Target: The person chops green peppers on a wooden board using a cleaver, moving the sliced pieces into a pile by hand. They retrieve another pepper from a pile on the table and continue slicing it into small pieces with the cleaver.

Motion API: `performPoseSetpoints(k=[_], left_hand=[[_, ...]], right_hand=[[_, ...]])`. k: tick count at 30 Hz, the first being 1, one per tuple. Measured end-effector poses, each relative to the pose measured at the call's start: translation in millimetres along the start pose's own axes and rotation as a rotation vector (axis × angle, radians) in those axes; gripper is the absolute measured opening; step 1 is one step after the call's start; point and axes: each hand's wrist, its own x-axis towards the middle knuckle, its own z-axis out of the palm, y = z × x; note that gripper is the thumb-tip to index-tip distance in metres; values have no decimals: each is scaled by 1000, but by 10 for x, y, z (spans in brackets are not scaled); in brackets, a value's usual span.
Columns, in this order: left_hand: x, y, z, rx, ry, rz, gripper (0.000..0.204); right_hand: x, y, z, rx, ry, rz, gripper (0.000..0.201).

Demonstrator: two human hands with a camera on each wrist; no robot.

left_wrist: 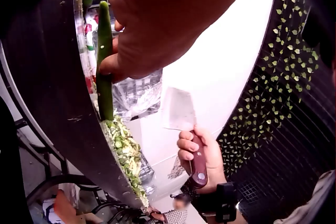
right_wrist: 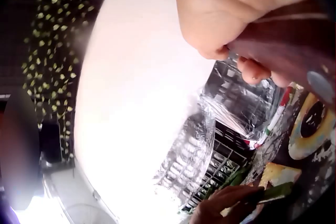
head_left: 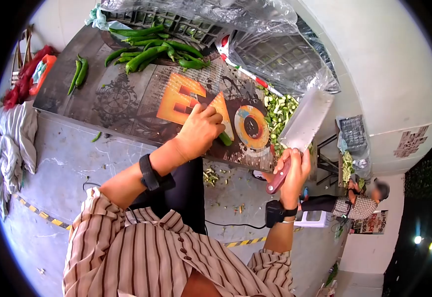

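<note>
My left hand [head_left: 201, 129] pinches a long green chili pepper [left_wrist: 105, 95] over the table, close above its printed letters. In the head view most of that pepper is hidden under the hand, and one end [head_left: 225, 139] sticks out. My right hand [head_left: 297, 171] grips a cleaver by its reddish-brown wooden handle [head_left: 279, 177]. The cleaver's broad blade [head_left: 306, 119] points up and away, over the right end of the table. Beneath and beside the blade lies a heap of chopped green pepper [head_left: 280, 111]; the left wrist view shows it along the table edge.
Whole green peppers [head_left: 149, 52] lie piled at the table's back, with two more peppers [head_left: 79, 73] at the left. Plastic-wrapped black crates [head_left: 275, 57] stand behind the table [head_left: 122, 94]. Scraps [head_left: 211, 175] litter the floor. Another person [head_left: 362, 204] sits at the far right.
</note>
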Motion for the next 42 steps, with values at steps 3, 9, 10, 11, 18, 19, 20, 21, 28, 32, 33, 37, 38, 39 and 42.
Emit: performPoseSetpoints(k=[3,9,10,11,18,19,20,21,28,32,33,37,38,39,42], left_hand=[[-51,-24,69,-114,5,63,31],[-168,19,145,-271,209,-37,23],[-170,18,136,-268,205,-45,23],[-169,16,124,-267,206,-41,22],[-167,15,93,-279,171,-57,20],[-171,14,91,-281,169,-64,20],[-170,12,92,-280,167,-66,19],[-170,12,93,-279,165,-68,19],[-169,15,64,-305,132,-96,16],[-168,10,61,-313,112,-105,15],[-170,11,61,-315,105,-106,15],[-175,26,81,-322,171,-90,10],[-179,28,75,-322,160,-93,10],[-181,28,70,-321,150,-95,10],[-186,27,57,-313,120,-117,14]], right_hand=[[-127,87,9,15,-64,-83,9],[-321,599,135,-70,-186,4,12],[-346,633,181,-90,-193,6,12],[-363,693,201,-69,-226,-11,11],[-452,739,353,-128,-253,-49,10],[-464,739,355,-163,-249,-83,9],[-468,743,356,-200,-244,-119,9],[-472,756,359,-203,-247,-115,9],[-470,834,342,-273,-262,-118,10],[-443,938,289,-385,-265,-191,11],[-444,938,283,-387,-269,-190,11],[-420,896,274,-434,-281,-158,12],[-409,881,272,-451,-296,-176,13],[-398,871,273,-454,-298,-177,13],[-366,856,280,-496,-315,-202,13]])
